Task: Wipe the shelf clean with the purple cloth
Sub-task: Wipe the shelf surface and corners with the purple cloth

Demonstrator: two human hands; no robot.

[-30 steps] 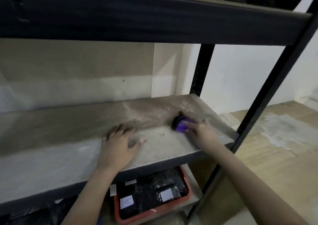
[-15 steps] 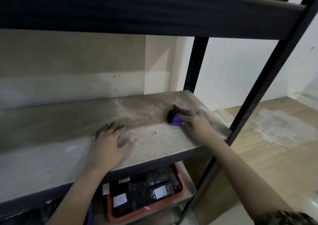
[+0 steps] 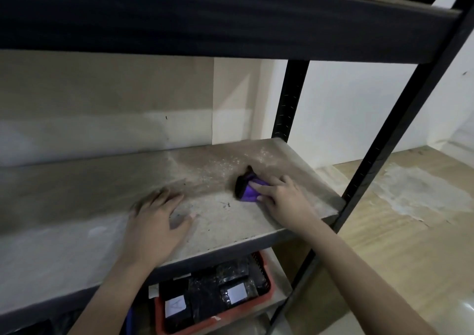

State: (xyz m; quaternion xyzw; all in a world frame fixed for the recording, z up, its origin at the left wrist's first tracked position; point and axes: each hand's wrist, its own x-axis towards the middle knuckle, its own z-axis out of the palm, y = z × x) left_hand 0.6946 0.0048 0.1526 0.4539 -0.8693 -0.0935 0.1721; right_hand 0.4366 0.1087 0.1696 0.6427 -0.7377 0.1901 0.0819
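Since a second ago, our right hand [image 3: 284, 201] barely shifts, fingers [image 3: 259, 187] pressing bunched purple cloth [image 3: 247, 190] on shelf [image 3: 225, 224] right-centre. Left hand [image 3: 154, 222] flat, released, bracing. Risk: sweeping grit over edge into red basket [image 3: 266, 293] below.

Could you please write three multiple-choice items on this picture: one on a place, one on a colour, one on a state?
1. Where does the red basket stand?
A. below the wiped shelf
B. on the wiped shelf
C. on the floor

2. Which colour is the cloth?
A. green
B. purple
C. white

3. How is the left hand?
A. gripping the cloth
B. flat on the shelf
C. inside the basket

Answers: 1 A, it shows under the board; 2 B, purple under the right hand; 3 B, palm down, fingers spread.
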